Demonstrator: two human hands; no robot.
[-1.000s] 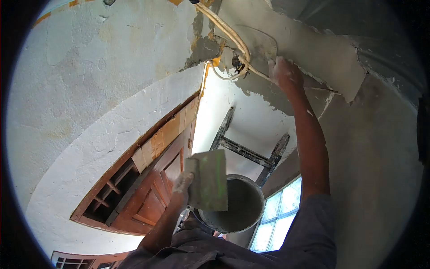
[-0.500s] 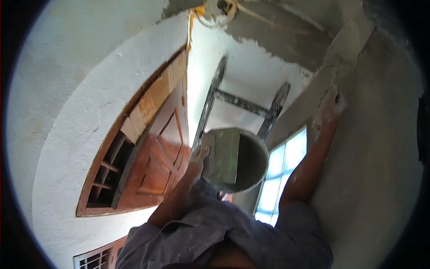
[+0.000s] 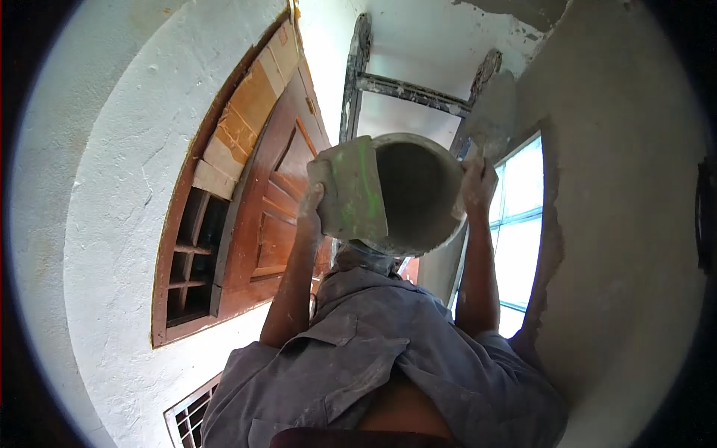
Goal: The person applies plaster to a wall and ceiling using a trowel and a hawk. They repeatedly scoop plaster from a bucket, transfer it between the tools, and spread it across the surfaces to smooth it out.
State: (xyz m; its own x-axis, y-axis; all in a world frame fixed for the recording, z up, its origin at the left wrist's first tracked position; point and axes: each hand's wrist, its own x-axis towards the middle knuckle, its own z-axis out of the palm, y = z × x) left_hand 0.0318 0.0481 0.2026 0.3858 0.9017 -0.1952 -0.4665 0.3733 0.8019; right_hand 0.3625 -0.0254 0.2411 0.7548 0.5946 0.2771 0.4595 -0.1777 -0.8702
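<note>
My left hand (image 3: 312,209) is closed on the edge of a flat grey board (image 3: 347,190) with green streaks. The board lies over the left part of a round bucket (image 3: 420,196), whose inside looks grey and dark. At the bucket's right rim, my right hand (image 3: 478,183) is closed round the handle of a trowel (image 3: 493,112). The trowel's grey blade points up and away, in front of the ladder's right rail. Grey residue coats both hands. Whether either hand also touches the bucket, I cannot tell.
A worn ladder (image 3: 411,92) rises behind the bucket. On the left are a brown wooden door (image 3: 280,216) and a barred opening (image 3: 190,254) in a white wall. A bright window (image 3: 519,224) and a grey plastered wall (image 3: 612,201) are on the right.
My right hand has come down and left from the upper wall to the bucket's rim, bringing the trowel. The view has shifted, and the board and bucket appear higher.
</note>
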